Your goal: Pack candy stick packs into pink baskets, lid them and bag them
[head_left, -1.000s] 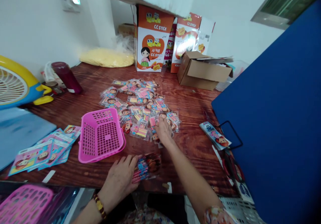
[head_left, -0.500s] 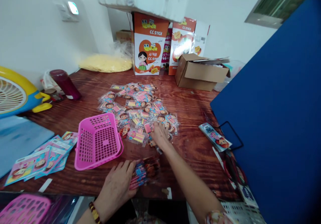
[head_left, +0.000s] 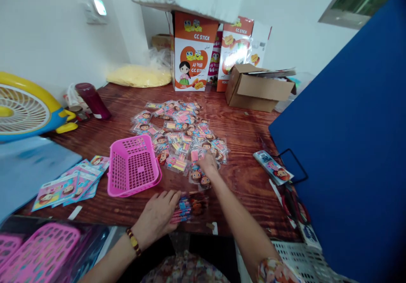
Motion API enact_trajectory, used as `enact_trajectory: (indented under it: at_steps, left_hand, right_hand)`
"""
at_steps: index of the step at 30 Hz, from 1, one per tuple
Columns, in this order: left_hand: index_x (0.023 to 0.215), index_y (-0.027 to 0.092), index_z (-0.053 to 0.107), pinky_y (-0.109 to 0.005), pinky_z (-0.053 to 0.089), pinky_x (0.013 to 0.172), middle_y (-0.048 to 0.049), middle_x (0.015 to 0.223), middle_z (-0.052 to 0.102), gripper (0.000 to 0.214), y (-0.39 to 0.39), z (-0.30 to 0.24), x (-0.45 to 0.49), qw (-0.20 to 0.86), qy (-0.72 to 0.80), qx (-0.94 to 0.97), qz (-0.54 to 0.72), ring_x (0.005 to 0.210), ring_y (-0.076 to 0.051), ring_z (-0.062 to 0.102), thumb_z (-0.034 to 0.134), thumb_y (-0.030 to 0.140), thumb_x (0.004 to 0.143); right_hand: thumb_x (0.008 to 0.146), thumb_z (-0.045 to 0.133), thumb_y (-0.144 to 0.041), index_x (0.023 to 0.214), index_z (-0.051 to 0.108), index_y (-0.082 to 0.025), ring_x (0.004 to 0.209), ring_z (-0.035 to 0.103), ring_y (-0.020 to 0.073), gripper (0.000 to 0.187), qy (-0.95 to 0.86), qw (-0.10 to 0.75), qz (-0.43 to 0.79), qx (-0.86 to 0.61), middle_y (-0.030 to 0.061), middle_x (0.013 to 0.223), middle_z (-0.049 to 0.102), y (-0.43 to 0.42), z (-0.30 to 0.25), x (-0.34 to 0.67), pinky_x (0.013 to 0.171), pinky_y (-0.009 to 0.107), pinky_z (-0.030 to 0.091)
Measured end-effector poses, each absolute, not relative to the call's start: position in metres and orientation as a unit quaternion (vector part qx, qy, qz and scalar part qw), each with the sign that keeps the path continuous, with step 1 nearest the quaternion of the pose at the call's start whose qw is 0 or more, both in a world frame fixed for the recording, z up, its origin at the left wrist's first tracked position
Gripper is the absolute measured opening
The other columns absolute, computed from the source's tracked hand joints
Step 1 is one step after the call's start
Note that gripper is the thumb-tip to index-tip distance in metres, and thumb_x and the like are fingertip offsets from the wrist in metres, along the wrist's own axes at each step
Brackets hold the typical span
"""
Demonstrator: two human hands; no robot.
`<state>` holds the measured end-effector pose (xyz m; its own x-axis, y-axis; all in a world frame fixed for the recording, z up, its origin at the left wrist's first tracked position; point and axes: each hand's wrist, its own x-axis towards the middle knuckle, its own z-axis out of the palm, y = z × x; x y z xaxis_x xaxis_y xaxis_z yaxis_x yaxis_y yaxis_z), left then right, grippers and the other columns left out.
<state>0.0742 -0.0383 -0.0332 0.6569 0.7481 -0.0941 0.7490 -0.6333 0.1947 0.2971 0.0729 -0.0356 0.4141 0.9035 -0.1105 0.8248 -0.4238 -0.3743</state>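
Note:
My left hand [head_left: 160, 211] is wrapped round one end of a stack of small clear packets [head_left: 190, 209] near the table's front edge. Pink and blue printing and brown doll-like heads show through the plastic. Further in, my right hand [head_left: 207, 163] is closed at the near right side of a loose pile of similar packets [head_left: 177, 137]. Its fingertips are partly hidden, but they seem to pinch a packet [head_left: 196, 174] with cartoon heads on it. A pink plastic basket [head_left: 135, 166] with nothing in it stands left of the pile.
Printed cards [head_left: 76, 183] lie fanned out left of the basket. Scissors [head_left: 296, 207] and a bundle of cards [head_left: 272, 167] lie beside a blue panel [head_left: 342, 147] at right. An open carton [head_left: 260, 89], printed boxes [head_left: 193, 54], a bottle [head_left: 92, 100] and a fan [head_left: 25, 109] stand further back.
My right hand has drawn a little toward me, its fingers closing, and packets with cartoon heads now show beside it. My left hand stays on the stack. The view has shifted slightly.

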Motion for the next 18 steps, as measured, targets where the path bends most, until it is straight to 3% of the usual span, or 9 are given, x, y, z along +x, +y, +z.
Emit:
enact_trajectory:
  at_steps: [8,12,18]
  left_hand:
    - [0.134,0.018,0.045,-0.042,0.043,0.098,-0.0114,0.126,0.060,0.066,-0.036,-0.036,0.072,0.100,0.369,0.924,0.016,0.115,-0.029,0.057,0.072,0.029,0.074]
    - [0.134,0.021,0.044,-0.041,0.042,0.099,-0.0100,0.127,0.058,0.065,-0.036,-0.037,0.070,0.094,0.353,0.931,0.026,0.116,-0.028,0.055,0.072,0.030,0.076]
    - [0.129,0.020,0.047,-0.043,0.040,0.102,-0.0098,0.123,0.057,0.065,-0.036,-0.040,0.068,0.070,0.329,0.941,0.041,0.117,-0.029,0.050,0.076,0.036,0.074]
  right_hand:
    - [0.075,0.068,-0.024,0.132,0.046,-0.016,0.106,0.065,0.0235,0.062,-0.518,0.159,0.192,-0.818,0.0105,0.114,0.069,0.036,-0.031,0.292,0.085,0.030,0.048]
    - [0.077,0.062,-0.017,0.136,0.041,-0.020,0.100,0.065,0.0197,0.063,-0.637,0.193,0.219,-0.714,0.0064,0.117,0.067,0.019,-0.015,0.281,0.082,0.028,0.047]
    - [0.080,0.053,-0.014,0.125,0.050,-0.019,0.104,0.061,0.0234,0.045,-0.794,0.057,0.202,-0.570,0.0095,0.124,0.059,0.002,-0.001,0.252,0.086,0.033,0.045]
